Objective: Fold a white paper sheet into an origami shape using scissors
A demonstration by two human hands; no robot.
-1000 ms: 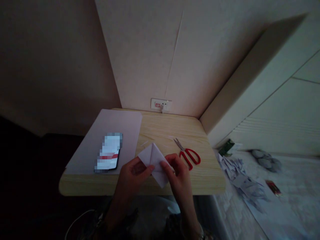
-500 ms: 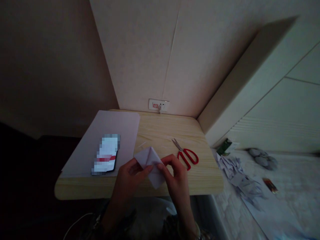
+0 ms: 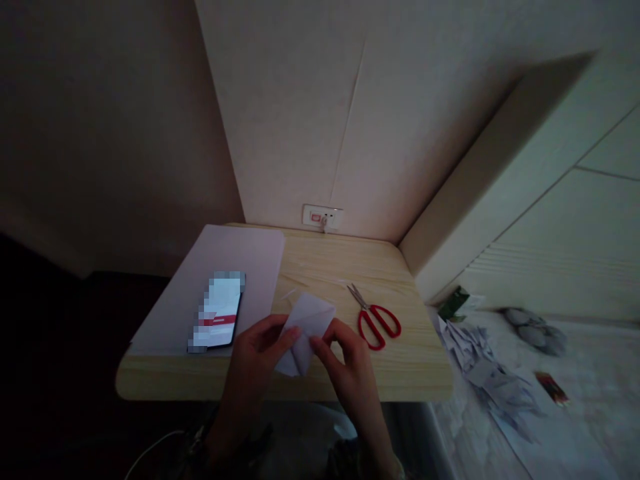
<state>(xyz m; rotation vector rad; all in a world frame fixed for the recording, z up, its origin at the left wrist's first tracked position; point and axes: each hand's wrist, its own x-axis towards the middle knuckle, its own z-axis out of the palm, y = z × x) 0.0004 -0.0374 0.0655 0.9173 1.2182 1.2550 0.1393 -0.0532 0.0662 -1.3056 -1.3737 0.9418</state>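
Over the front part of a wood-grain table (image 3: 345, 257), a folded piece of white paper (image 3: 313, 313) is held up between both hands, its creases faintly shown. On the large white sheet (image 3: 255, 253) at the table's left, a lit phone (image 3: 223, 310) is laid; its screen is partly masked by blurred blocks, and whatever is written around the red band across its lower half cannot be read. Any print on the green box (image 3: 453, 303) and on the small reddish packet (image 3: 553, 389), both seen at the right, is too dim and small to be made out.

By the left hand (image 3: 257, 350), the left side of the folded piece is pinched, the thumb being pressed on its front and the fingers tucked behind. By the right hand (image 3: 353, 360), the right side is pinched between thumb and bent forefinger, with the other fingers curled in. The two thumb tips are held near each other, while the wrists are set well apart.

Just beyond the right hand, red-handled scissors (image 3: 367, 307) are laid with their tips pointed toward the wall socket (image 3: 310, 215). Farther right, many white papers (image 3: 480, 367) are heaped on a quilted surface (image 3: 590, 360).
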